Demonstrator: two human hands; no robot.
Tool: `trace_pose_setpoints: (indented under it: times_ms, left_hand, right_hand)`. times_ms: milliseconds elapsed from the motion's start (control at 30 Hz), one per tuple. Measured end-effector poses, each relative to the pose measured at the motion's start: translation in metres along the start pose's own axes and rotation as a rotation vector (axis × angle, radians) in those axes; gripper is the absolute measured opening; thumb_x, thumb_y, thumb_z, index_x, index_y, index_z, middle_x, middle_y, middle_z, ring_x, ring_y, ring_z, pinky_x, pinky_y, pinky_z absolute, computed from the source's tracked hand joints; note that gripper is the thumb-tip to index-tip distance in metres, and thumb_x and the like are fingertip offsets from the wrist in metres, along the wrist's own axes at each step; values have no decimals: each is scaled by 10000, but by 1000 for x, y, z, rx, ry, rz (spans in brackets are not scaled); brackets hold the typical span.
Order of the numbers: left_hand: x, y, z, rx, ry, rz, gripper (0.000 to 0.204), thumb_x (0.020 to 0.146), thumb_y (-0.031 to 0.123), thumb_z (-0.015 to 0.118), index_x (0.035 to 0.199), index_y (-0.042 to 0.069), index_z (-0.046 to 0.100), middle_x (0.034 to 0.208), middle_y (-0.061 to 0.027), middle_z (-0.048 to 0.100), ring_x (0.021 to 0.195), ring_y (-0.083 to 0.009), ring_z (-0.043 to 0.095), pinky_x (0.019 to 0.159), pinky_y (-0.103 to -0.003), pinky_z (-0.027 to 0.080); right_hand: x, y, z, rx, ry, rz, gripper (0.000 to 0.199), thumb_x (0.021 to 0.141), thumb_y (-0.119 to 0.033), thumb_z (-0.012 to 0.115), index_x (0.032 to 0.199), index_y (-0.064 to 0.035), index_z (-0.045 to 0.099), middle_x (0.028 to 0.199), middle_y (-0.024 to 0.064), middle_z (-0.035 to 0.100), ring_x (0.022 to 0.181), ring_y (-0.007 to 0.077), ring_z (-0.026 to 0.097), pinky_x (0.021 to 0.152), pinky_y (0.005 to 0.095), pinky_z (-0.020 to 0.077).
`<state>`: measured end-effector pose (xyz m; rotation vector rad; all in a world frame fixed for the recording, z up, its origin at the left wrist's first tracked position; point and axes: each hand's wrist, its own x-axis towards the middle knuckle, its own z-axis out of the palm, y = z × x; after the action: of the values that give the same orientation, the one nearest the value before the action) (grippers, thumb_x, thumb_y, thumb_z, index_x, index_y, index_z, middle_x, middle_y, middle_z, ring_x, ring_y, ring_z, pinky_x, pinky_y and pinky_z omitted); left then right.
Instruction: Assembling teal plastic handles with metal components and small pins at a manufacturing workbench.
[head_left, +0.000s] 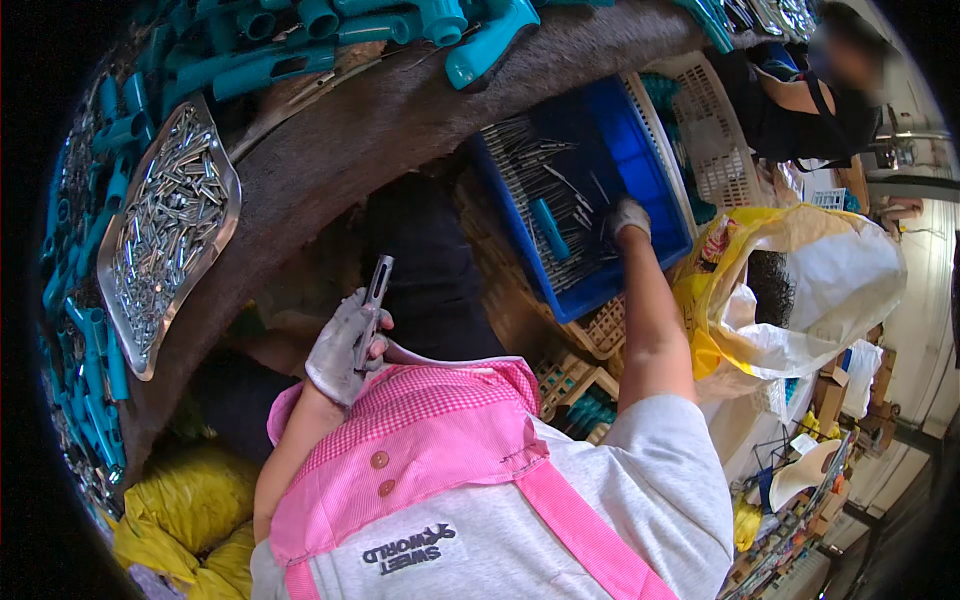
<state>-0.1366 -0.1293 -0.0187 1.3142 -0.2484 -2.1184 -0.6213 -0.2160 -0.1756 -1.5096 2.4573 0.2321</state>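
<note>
Left of the left hand point(342, 345), which held a tube point(377, 288), a tray point(143, 362) of parts point(172, 218) lay on a table point(300, 165); the right hand point(629, 217) was in a bin point(625, 125) of rods point(512, 160), a sack point(703, 300) to its right.

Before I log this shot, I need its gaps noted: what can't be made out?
- Head view: right hand, fingers too small and dark to make out in the blue plastic bin; any grip is unclear.
- Head view: slotted silver metal tube, partly covered by the left hand.
- Head view: small silver metal parts, too heaped and tiny to count.
- Head view: teal hollow plastic pieces, some cut off by the top edge.
</note>
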Motion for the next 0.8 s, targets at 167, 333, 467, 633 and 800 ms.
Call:
trace_pose_setpoints:
  times_ms: [167,333,467,633,800]
  left_hand:
    - [0,0,0,23,-6,6,166,941,192,461,1097,137,450,848,-46,555,544,-85,484,442,-192,358]
    - [-5,-2,0,15,-22,-27,157,942,197,463,1089,145,457,851,-46,560,548,-84,483,439,-194,358]
    - [-6,-3,-7,-16,-9,-28,171,940,201,466,1103,150,450,849,-46,562,548,-87,482,440,-195,359]
    - [-3,0,-7,-36,21,1,178,938,202,471,1108,156,438,845,-49,562,549,-92,483,441,-198,352]
    - [-2,-2,-2,-26,48,-47,149,936,202,476,1077,160,454,840,-47,561,547,-92,484,431,-198,342]
  right_hand:
    - [11,39,16,293,111,-40,298,829,-305,557,1007,-73,615,999,208,624,983,385,573,811,442,461]
    - [17,34,18,326,14,-21,294,837,-294,551,1001,-62,626,979,196,635,956,360,595,797,412,465]
    - [12,27,13,487,-75,-6,318,819,-313,574,995,-56,635,984,189,640,945,338,605,802,387,465]
    - [38,40,42,198,-67,152,334,820,-310,563,1040,-66,619,1072,180,622,1029,339,580,837,404,472]
    - [13,-6,10,-22,-9,207,320,825,-290,548,1065,-84,596,1132,179,592,1072,352,553,865,436,472]
